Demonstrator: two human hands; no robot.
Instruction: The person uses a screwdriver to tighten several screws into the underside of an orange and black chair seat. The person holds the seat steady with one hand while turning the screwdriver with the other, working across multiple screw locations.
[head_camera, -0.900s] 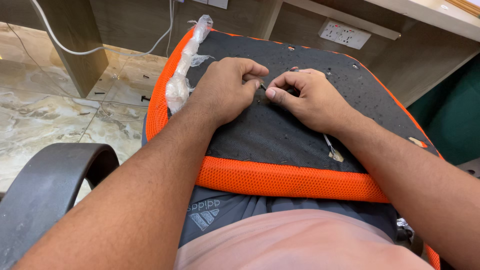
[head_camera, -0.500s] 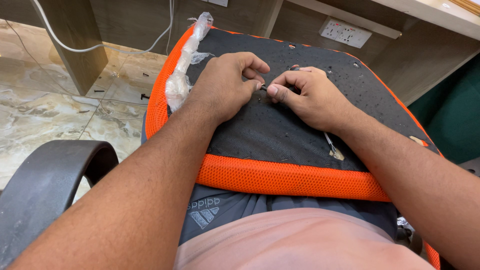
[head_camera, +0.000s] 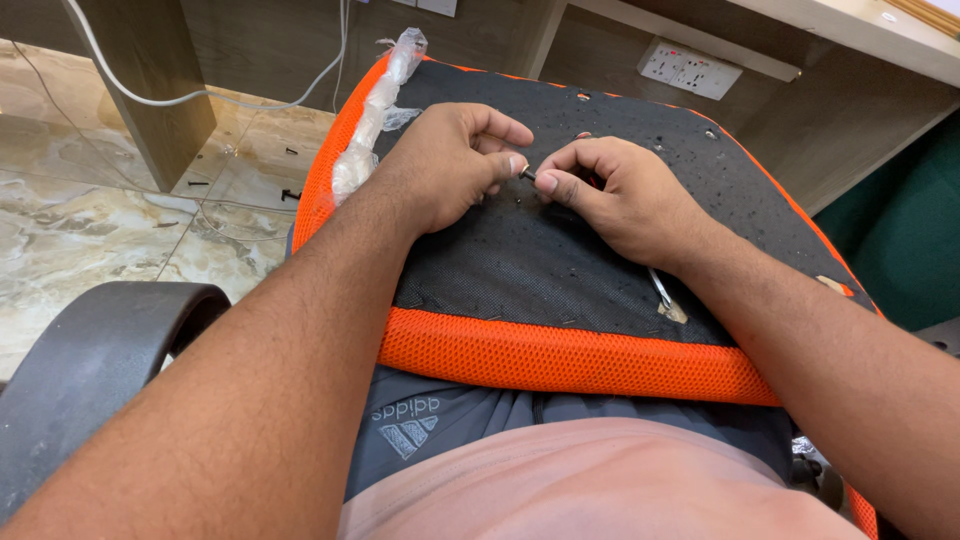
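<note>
An upturned chair seat (head_camera: 560, 270), black underneath with an orange mesh edge (head_camera: 560, 358), lies across my lap. My left hand (head_camera: 450, 170) and my right hand (head_camera: 610, 195) meet over the middle of its black underside. Between their fingertips they pinch a small dark metal piece (head_camera: 526, 175), a screw or short bit. I cannot tell which hand carries it. Small holes and specks dot the black fabric around the hands.
Crumpled clear plastic wrap (head_camera: 375, 110) clings to the seat's left edge. A small metal piece (head_camera: 662, 295) lies on the seat near my right wrist. A grey chair armrest (head_camera: 90, 370) curves at lower left. Loose screws (head_camera: 290, 195) and a white cable (head_camera: 180, 98) lie on the marble floor. A wall socket (head_camera: 690, 68) sits under the desk.
Both hands stay together at the same spot on the seat; the fingers have shifted slightly around the small piece.
</note>
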